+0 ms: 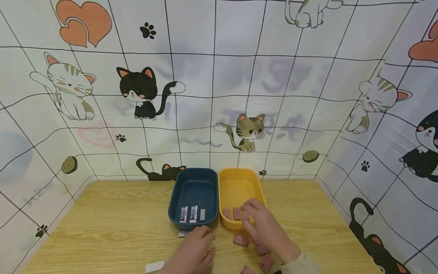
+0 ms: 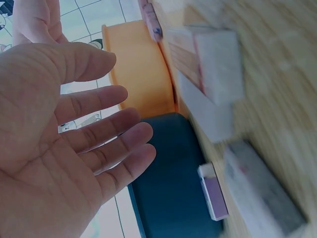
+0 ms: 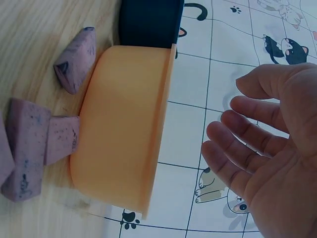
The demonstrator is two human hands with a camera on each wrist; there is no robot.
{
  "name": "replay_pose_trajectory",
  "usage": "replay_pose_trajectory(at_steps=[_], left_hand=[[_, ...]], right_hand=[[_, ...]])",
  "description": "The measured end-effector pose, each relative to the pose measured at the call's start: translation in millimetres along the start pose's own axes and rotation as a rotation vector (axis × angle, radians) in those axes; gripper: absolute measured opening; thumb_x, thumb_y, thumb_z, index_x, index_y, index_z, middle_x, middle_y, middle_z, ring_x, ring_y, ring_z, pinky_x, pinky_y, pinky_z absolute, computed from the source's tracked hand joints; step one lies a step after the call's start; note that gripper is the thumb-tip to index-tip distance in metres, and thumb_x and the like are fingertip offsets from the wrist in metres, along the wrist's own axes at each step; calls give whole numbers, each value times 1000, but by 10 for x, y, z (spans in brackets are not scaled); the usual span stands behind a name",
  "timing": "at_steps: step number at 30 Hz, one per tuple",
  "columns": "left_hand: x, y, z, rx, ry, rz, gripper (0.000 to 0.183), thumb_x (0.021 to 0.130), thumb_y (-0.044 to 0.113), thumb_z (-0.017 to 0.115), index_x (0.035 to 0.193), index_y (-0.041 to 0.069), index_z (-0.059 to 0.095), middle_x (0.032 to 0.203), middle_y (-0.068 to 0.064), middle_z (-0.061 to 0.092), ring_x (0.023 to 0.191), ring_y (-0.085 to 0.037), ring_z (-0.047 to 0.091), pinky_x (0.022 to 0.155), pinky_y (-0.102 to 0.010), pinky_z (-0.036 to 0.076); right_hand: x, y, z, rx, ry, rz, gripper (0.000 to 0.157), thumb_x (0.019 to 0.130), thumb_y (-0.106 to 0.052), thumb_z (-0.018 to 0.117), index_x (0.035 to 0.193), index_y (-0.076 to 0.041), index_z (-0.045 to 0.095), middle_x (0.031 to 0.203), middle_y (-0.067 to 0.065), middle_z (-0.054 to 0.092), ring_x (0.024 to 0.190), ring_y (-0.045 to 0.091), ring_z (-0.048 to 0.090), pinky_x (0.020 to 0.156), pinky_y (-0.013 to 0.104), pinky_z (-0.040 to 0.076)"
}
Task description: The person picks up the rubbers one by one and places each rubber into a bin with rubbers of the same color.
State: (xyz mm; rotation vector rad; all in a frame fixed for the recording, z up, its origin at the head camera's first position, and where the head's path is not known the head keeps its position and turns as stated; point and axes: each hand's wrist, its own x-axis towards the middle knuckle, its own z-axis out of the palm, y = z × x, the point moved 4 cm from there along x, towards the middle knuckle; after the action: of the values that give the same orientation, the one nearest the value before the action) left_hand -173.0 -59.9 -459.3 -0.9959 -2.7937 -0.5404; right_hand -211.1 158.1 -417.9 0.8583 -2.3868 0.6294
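Note:
My left hand is over the table in front of the blue tray, with fingers relaxed and nothing in the palm in the left wrist view. Near it lie a sleeved eraser, a white block and blurred whitish blocks. My right hand reaches over the front of the yellow tray. Its fingers are loosely bent and hold nothing in the right wrist view. Pink eraser-like blocks lie in the yellow tray, one partly behind the fingers. In the blue tray are two sleeved erasers and a plain pale one.
Several smudged pink blocks lie on the wooden table in front of the yellow tray, some partly under my right forearm. The trays stand side by side near a cat-print cloth behind the table.

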Motion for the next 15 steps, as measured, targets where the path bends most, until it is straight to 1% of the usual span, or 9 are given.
replay_pose_trajectory(at_steps=[4, 9, 12, 15], left_hand=[[-44, -52, -6, -9, 1, 2, 27, 88, 16, 74, 113, 7, 71, 110, 0, 61, 96, -14, 55, 84, -36, 53], [-88, -104, -6, -2, -1, -17, 23, 89, 18, 75, 109, 8, 71, 109, 1, 60, 97, -15, 55, 85, -36, 54], [-110, -135, 2, 7, -4, -32, 22, 89, 19, 75, 109, 9, 71, 109, 1, 60, 97, -15, 56, 86, -37, 53], [-133, -156, 1, 23, 9, -40, 24, 89, 18, 74, 110, 8, 71, 109, 0, 61, 98, -17, 57, 87, -40, 53]], right_hand=[[-64, -28, 3, 34, -7, 16, 27, 83, 1, 78, 107, -12, 71, 106, -2, 62, 87, 6, 60, 73, 23, 56], [-132, -61, 17, 67, -17, 38, 33, 83, -1, 79, 114, -13, 72, 109, -1, 63, 89, 5, 58, 72, 22, 54], [-163, -94, 25, 55, 8, 9, 36, 81, -1, 81, 115, -11, 73, 111, 1, 64, 93, 6, 60, 75, 26, 57], [-194, -127, 36, 39, 30, -25, 36, 79, -2, 82, 114, -8, 74, 116, 3, 65, 98, 11, 63, 79, 31, 59]])
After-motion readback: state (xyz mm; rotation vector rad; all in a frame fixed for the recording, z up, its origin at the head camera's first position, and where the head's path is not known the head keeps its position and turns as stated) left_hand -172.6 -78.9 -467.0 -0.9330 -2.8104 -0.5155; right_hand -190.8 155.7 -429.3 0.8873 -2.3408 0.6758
